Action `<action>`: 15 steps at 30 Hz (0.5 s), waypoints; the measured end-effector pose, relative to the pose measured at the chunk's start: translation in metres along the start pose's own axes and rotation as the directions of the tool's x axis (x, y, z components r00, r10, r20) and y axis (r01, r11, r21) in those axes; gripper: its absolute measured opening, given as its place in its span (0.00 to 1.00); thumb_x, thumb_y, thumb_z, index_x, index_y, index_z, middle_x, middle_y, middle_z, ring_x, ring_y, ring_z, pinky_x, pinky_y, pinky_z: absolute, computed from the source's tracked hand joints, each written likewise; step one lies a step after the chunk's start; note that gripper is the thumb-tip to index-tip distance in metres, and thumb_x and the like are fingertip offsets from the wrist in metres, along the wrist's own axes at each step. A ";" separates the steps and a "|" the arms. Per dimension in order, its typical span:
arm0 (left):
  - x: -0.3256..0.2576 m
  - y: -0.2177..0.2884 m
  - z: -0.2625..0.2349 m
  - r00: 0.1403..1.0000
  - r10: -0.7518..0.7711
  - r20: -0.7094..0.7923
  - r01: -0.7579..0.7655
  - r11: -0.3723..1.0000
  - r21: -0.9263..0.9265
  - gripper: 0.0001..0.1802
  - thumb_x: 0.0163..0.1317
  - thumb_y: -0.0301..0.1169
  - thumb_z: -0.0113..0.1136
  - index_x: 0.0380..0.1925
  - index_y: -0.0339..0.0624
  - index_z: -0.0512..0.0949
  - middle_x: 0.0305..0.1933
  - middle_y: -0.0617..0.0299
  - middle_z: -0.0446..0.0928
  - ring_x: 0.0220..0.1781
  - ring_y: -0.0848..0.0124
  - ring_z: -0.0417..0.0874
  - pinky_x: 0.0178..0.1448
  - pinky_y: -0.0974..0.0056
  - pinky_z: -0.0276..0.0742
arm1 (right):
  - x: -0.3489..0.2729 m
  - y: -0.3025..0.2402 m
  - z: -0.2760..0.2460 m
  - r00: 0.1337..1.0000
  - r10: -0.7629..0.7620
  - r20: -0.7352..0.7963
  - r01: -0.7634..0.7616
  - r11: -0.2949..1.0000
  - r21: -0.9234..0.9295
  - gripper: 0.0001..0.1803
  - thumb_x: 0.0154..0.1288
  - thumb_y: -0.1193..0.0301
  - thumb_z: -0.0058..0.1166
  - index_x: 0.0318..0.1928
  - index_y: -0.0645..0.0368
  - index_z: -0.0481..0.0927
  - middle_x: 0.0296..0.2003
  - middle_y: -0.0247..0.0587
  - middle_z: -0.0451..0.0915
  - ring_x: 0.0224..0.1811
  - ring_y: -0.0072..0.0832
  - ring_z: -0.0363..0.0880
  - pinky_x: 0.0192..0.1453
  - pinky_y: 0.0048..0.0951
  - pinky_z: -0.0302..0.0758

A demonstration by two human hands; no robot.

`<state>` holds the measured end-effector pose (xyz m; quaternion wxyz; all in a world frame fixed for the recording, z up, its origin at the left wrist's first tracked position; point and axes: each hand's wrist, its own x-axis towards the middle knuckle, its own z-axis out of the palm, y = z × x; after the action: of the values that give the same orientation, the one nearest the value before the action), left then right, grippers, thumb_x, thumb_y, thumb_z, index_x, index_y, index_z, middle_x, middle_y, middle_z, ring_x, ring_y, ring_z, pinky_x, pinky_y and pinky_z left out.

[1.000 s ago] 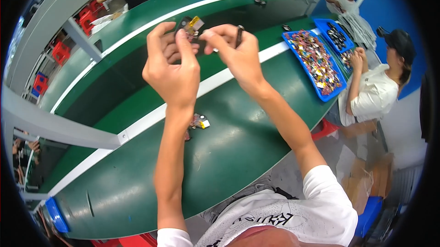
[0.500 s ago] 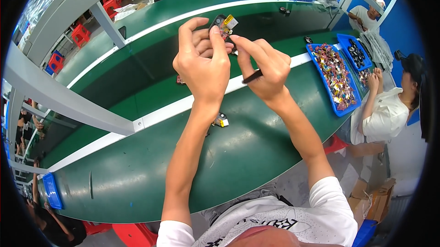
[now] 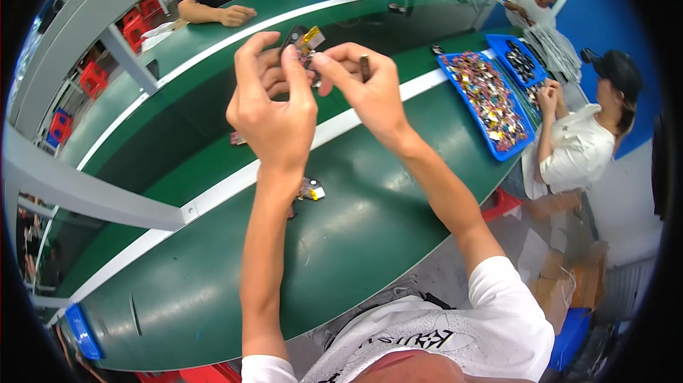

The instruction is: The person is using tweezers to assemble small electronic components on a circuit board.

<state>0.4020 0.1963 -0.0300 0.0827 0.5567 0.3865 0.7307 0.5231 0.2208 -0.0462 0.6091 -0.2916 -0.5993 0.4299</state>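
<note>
My left hand [image 3: 274,116] is raised over the bench, its fingers and thumb closed on a small black electronic casing [image 3: 290,37]. A circuit board and a yellow-and-silver battery pouch [image 3: 311,39] stick out from the casing. Close to the board's lower right side, my right hand [image 3: 366,91] is closed, thumb and forefinger pinched together. A short dark stick-like piece [image 3: 365,68] shows among its fingers; its kind is unclear. Whatever sits at the pinch is too small to make out. Beneath my wrists, another small device with a battery [image 3: 311,189] rests on the green bench [image 3: 356,241].
A blue tray [image 3: 528,142] heaped with small boards and batteries stands right, beside a blue tray of black casings [image 3: 519,59]. A white rail [image 3: 341,123] divides bench from belt. A co-worker [image 3: 583,145] sits right; others work across. A grey post [image 3: 92,194] rises left.
The view has swung, so bench and trays sit differently. Both hands still keep together at the casing; my right hand has turned, and its dark piece points more upright. A person's hand across reaches into a tray.
</note>
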 end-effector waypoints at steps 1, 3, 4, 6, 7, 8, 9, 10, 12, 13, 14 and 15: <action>-0.001 -0.002 0.002 0.998 0.069 -0.001 -0.069 0.996 0.061 0.12 0.69 0.19 0.62 0.51 0.32 0.76 0.35 0.54 0.86 0.31 0.74 0.89 0.35 0.71 0.86 | 0.001 0.001 0.000 1.000 -0.013 0.011 0.013 1.000 0.015 0.10 0.71 0.71 0.64 0.40 0.67 0.84 0.27 0.34 0.84 0.28 0.13 0.78 0.30 0.17 0.67; -0.003 -0.004 0.006 0.993 0.120 0.014 -0.121 0.989 0.090 0.13 0.68 0.18 0.62 0.51 0.32 0.77 0.35 0.54 0.87 0.31 0.74 0.89 0.35 0.71 0.86 | 0.001 0.000 -0.002 0.999 -0.039 0.032 0.037 0.998 0.043 0.09 0.71 0.72 0.62 0.38 0.67 0.84 0.29 0.35 0.85 0.29 0.14 0.79 0.31 0.18 0.70; -0.004 -0.006 0.006 0.984 0.177 0.025 -0.179 0.974 0.136 0.13 0.67 0.18 0.63 0.51 0.33 0.77 0.34 0.55 0.87 0.31 0.74 0.89 0.35 0.71 0.86 | 0.001 -0.002 -0.003 0.999 -0.039 0.025 0.038 0.999 0.036 0.09 0.71 0.72 0.62 0.38 0.67 0.84 0.29 0.35 0.85 0.29 0.14 0.79 0.31 0.18 0.70; -0.005 -0.007 0.006 0.980 0.194 0.031 -0.197 0.970 0.146 0.14 0.66 0.18 0.63 0.51 0.33 0.77 0.34 0.55 0.87 0.31 0.74 0.89 0.35 0.71 0.85 | -0.001 -0.003 -0.004 0.999 -0.027 0.030 0.026 1.000 0.016 0.09 0.71 0.72 0.62 0.38 0.68 0.84 0.29 0.36 0.85 0.29 0.15 0.79 0.31 0.18 0.71; -0.005 -0.007 0.007 0.979 0.200 0.032 -0.203 0.968 0.150 0.13 0.65 0.17 0.63 0.49 0.33 0.77 0.34 0.54 0.86 0.31 0.71 0.90 0.34 0.70 0.86 | 0.000 -0.002 -0.004 0.999 -0.025 0.030 0.024 0.999 0.030 0.08 0.71 0.74 0.61 0.38 0.68 0.83 0.30 0.37 0.85 0.29 0.15 0.79 0.31 0.18 0.72; -0.005 -0.006 0.007 0.978 0.206 0.034 -0.209 0.966 0.155 0.12 0.64 0.16 0.63 0.48 0.33 0.78 0.33 0.53 0.86 0.30 0.68 0.91 0.32 0.68 0.88 | -0.001 -0.002 -0.004 0.999 -0.023 0.026 0.022 0.999 0.029 0.08 0.71 0.74 0.61 0.38 0.68 0.83 0.30 0.37 0.85 0.29 0.15 0.79 0.31 0.18 0.72; -0.005 -0.005 0.007 0.978 0.204 0.036 -0.207 0.967 0.152 0.12 0.64 0.16 0.63 0.48 0.33 0.78 0.33 0.53 0.86 0.30 0.68 0.91 0.32 0.68 0.88 | -0.001 -0.002 -0.003 0.999 -0.044 0.016 0.044 0.999 0.025 0.07 0.70 0.74 0.62 0.37 0.68 0.83 0.29 0.36 0.85 0.28 0.14 0.78 0.30 0.18 0.71; -0.005 -0.004 0.007 0.988 0.146 0.041 -0.150 0.982 0.117 0.12 0.65 0.17 0.62 0.48 0.32 0.77 0.33 0.53 0.86 0.30 0.69 0.91 0.33 0.68 0.87 | -0.001 -0.003 -0.003 0.998 -0.065 0.007 0.065 0.998 0.021 0.07 0.70 0.75 0.62 0.37 0.68 0.83 0.28 0.36 0.84 0.27 0.13 0.78 0.28 0.18 0.69; -0.003 0.001 0.006 0.995 0.091 0.048 -0.094 0.992 0.083 0.11 0.66 0.17 0.62 0.48 0.31 0.77 0.33 0.53 0.86 0.30 0.69 0.91 0.33 0.69 0.87 | -0.002 -0.006 -0.005 0.998 -0.069 -0.014 0.068 0.997 -0.022 0.07 0.70 0.75 0.62 0.37 0.67 0.83 0.26 0.34 0.83 0.26 0.11 0.76 0.26 0.17 0.67; -0.001 0.007 0.005 0.997 -0.044 0.066 0.046 0.999 -0.029 0.11 0.67 0.18 0.61 0.48 0.31 0.77 0.33 0.53 0.86 0.31 0.70 0.90 0.33 0.69 0.86 | -0.002 -0.008 -0.006 0.997 -0.076 -0.031 0.074 0.995 -0.064 0.06 0.69 0.75 0.62 0.36 0.67 0.83 0.25 0.33 0.82 0.25 0.09 0.74 0.25 0.16 0.65; 0.000 0.011 0.004 0.980 -0.175 0.099 0.188 0.973 -0.137 0.10 0.68 0.19 0.61 0.48 0.30 0.76 0.33 0.53 0.86 0.31 0.70 0.90 0.33 0.69 0.86 | -0.002 -0.008 -0.007 0.996 -0.078 -0.031 0.076 0.995 -0.064 0.06 0.69 0.75 0.62 0.36 0.67 0.83 0.25 0.33 0.82 0.25 0.09 0.74 0.25 0.16 0.65; 0.001 0.012 0.001 0.967 -0.216 0.134 0.238 0.955 -0.175 0.10 0.70 0.20 0.60 0.49 0.28 0.76 0.35 0.51 0.86 0.32 0.69 0.90 0.34 0.70 0.86 | -0.001 -0.006 -0.008 0.995 -0.092 -0.035 0.089 0.994 -0.069 0.06 0.69 0.75 0.62 0.36 0.67 0.83 0.24 0.31 0.81 0.24 0.08 0.72 0.24 0.15 0.62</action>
<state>0.4061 0.1896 -0.0214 0.2408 0.5387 0.3711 0.7170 0.5327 0.2184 -0.0419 0.6291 -0.2927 -0.6143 0.3758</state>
